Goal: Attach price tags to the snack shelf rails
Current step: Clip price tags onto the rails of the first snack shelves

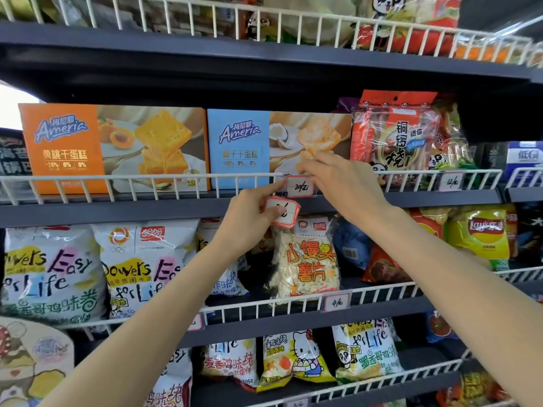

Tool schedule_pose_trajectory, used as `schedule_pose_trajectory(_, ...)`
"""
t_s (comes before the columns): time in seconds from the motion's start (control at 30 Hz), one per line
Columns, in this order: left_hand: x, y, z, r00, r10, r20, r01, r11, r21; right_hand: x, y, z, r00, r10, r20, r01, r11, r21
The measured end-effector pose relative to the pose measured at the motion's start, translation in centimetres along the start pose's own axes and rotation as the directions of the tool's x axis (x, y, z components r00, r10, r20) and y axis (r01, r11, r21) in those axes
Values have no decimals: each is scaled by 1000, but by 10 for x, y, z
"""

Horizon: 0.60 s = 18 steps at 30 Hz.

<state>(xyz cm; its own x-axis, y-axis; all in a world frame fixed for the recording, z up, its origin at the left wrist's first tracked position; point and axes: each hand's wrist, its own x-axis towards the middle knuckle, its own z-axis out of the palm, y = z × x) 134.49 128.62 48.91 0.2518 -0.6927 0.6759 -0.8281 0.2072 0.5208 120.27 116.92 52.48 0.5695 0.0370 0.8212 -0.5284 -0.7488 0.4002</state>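
The left hand (246, 221) pinches a small stack of price tags (282, 211) just under the white wire rail (147, 177), and its first finger touches the tag (299, 187) hanging on that rail in front of the blue cake box (241, 148). The right hand (338, 183) has fingers curled at the tag's top edge, on the wire. The tags look thin, light and bendy, so hold them by the edges.

shelf (176, 211): dark, with white wire rail (117, 177) | on it: orange cake box (111, 148), blue cake box (264, 142) beside it, red snack bag (393, 136) to the right
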Motion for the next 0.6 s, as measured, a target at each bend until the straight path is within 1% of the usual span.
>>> schedule_pose_trajectory(0.13, 0, 5, -4, 1000, 0, 0, 0, 1000, 9, -3, 2, 6, 1000, 7, 29, -9, 998, 68)
schedule_pose_trajectory(0.37, 0, 8, -7, 1000, -7, -1, 7, 1000, 21, -7, -5, 4, 991, 125, 48, -131, 974, 184)
schedule_pose_trajectory(0.43, -1, 10, -7, 1000, -3, -8, 3, 999, 39, -9, -10, 6, 990, 140, 23, -142, 970, 199)
schedule_pose_trajectory(0.6, -2, 17, -5, 999, 11, -43, -10, 1000, 14, -12, -16, 8, 986, 154, -71, -135, 966, 218)
